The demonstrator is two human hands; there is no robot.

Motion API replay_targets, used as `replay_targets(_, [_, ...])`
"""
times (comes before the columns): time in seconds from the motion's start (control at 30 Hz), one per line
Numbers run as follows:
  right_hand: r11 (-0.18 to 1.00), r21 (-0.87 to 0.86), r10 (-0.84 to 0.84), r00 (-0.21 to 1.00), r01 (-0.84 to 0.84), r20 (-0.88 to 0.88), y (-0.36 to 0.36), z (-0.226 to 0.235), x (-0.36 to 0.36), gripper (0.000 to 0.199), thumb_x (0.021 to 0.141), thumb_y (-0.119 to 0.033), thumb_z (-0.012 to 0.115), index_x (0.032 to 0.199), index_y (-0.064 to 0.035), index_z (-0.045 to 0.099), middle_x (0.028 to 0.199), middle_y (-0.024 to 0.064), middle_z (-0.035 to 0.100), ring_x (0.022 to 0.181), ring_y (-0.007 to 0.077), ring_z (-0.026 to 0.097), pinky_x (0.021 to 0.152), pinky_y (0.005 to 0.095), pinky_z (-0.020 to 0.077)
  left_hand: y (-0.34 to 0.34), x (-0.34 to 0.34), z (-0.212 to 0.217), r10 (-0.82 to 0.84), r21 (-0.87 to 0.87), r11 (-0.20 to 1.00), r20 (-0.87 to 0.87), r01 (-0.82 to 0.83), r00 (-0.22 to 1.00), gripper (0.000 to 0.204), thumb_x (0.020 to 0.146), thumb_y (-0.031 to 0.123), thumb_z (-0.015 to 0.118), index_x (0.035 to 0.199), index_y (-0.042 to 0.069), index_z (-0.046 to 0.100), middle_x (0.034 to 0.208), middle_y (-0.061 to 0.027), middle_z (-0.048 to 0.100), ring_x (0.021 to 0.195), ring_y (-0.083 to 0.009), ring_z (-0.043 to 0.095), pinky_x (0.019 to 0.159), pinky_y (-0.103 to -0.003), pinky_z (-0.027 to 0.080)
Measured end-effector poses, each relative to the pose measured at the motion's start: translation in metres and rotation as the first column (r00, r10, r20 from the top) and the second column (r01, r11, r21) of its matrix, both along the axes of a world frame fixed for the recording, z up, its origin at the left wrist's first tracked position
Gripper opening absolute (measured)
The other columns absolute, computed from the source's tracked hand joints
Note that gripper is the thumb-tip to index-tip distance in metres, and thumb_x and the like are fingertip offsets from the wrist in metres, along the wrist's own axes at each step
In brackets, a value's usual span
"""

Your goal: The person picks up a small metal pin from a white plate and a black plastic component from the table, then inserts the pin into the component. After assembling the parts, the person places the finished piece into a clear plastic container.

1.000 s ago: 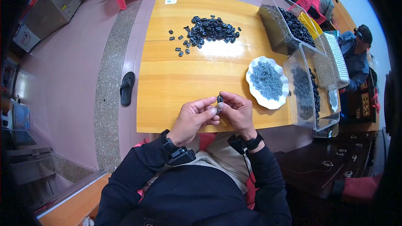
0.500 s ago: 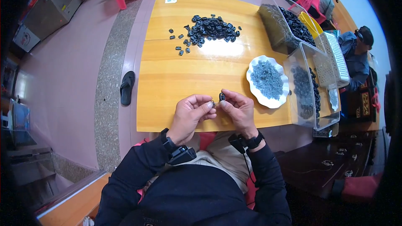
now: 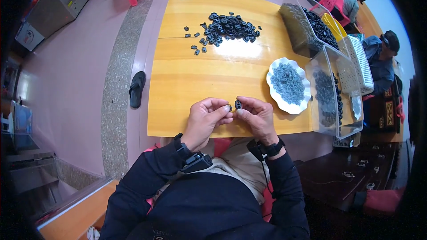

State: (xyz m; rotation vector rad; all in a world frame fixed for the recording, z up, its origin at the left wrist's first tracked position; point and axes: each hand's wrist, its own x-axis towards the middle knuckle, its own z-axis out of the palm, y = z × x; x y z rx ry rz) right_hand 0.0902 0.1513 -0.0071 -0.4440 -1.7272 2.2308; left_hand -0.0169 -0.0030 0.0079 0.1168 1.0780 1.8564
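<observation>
Over the near edge of the table, my right hand point(image 3: 258, 118) pinches a small black oval plastic piece with holes point(image 3: 238, 105) between thumb and forefinger. Close beside it, my left hand point(image 3: 207, 118) is closed in a pinch on a tiny dark part point(image 3: 230, 107), mostly covered by the fingertips, its kind unclear. A small gap separates the two parts. Farther out on the table lies a loose heap of black oval pieces point(image 3: 229, 29). To the right of my hands, a white scalloped plate point(image 3: 274, 101) holds many small grey-blue bits point(image 3: 288, 83), too fine to name.
Clear plastic bins point(image 3: 327, 126) of black parts line the right side of the wooden table point(image 3: 191, 80). A white perforated basket point(image 3: 362, 64) and yellow container point(image 3: 333, 26) stand beyond. Another person point(image 3: 380, 58) sits at the right. A black slipper point(image 3: 137, 90) lies on the floor at left.
The whole view has shifted slightly. The black oval piece in my right hand has turned a little and sits nearer the level of the left fingertips. Both pinches are kept.
</observation>
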Motion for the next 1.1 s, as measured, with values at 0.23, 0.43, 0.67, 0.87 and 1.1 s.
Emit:
replay_targets(0.23, [0.998, 0.038, 0.04, 0.999, -0.04, 0.013, 0.0013, 0.0019, 0.0003, 0.031, 0.084, 0.001, 0.066, 0.115, 0.0025, 0.062, 0.096, 0.003, 0.065, 0.085, 0.0078, 0.059, 0.076, 0.0202, 0.0494, 0.0007, 0.0011, 0.0001, -0.005, -0.003, 1.0, 0.011, 0.005, 1.0, 0.016, 0.09, 0.006, 0.061, 0.103, -0.001, 0.057, 0.091, -0.0072, 0.064, 0.077, -0.0126, 0.065, 0.073, -0.025, 0.057])
replay_targets(0.43, [0.997, 0.056, 0.054, 0.998, -0.056, 0.037, 0.0001, 0.0057, 0.0002, 0.031, 0.084, 0.0, 0.067, 0.114, 0.0026, 0.062, 0.095, 0.0027, 0.065, 0.085, 0.0076, 0.059, 0.077, 0.0206, 0.0492, -0.0007, 0.0011, -0.001, -0.005, -0.009, 1.0, 0.011, 0.005, 1.0, 0.015, 0.09, 0.006, 0.06, 0.103, -0.002, 0.057, 0.091, -0.0079, 0.064, 0.077, -0.0125, 0.065, 0.072, -0.025, 0.057])
replay_targets(0.67, [0.996, 0.052, 0.066, 0.997, -0.068, 0.049, 0.001, 0.0062, 0.0009, 0.032, 0.084, -0.001, 0.068, 0.115, 0.0026, 0.062, 0.096, 0.003, 0.065, 0.085, 0.0078, 0.06, 0.078, 0.0209, 0.0494, -0.0004, 0.0015, -0.003, -0.007, -0.001, 1.0, 0.019, 0.007, 1.0, 0.016, 0.09, 0.006, 0.06, 0.103, -0.002, 0.057, 0.091, -0.008, 0.065, 0.076, -0.0125, 0.065, 0.072, -0.024, 0.057])
replay_targets(0.87, [0.996, 0.056, 0.064, 0.997, -0.067, 0.043, 0.0009, 0.0068, 0.0009, 0.032, 0.084, 0.0, 0.066, 0.115, 0.0028, 0.061, 0.097, 0.004, 0.065, 0.086, 0.0082, 0.06, 0.079, 0.0212, 0.0494, -0.0004, 0.0014, -0.0025, -0.003, -0.001, 1.0, 0.038, 0.003, 0.999, 0.016, 0.09, 0.006, 0.06, 0.103, -0.002, 0.057, 0.091, -0.008, 0.065, 0.076, -0.0124, 0.065, 0.072, -0.024, 0.057])
replay_targets(1.1, [0.996, 0.028, 0.083, 0.996, -0.084, 0.043, 0.0019, 0.0063, 0.0015, 0.032, 0.085, -0.001, 0.066, 0.116, 0.0029, 0.061, 0.098, 0.0046, 0.065, 0.087, 0.0086, 0.06, 0.079, 0.022, 0.0498, -0.0004, 0.0022, -0.0053, 0.003, 0.007, 1.0, 0.027, -0.003, 1.0, 0.016, 0.09, 0.006, 0.06, 0.104, -0.002, 0.057, 0.091, -0.008, 0.064, 0.075, -0.0125, 0.065, 0.072, -0.024, 0.057])
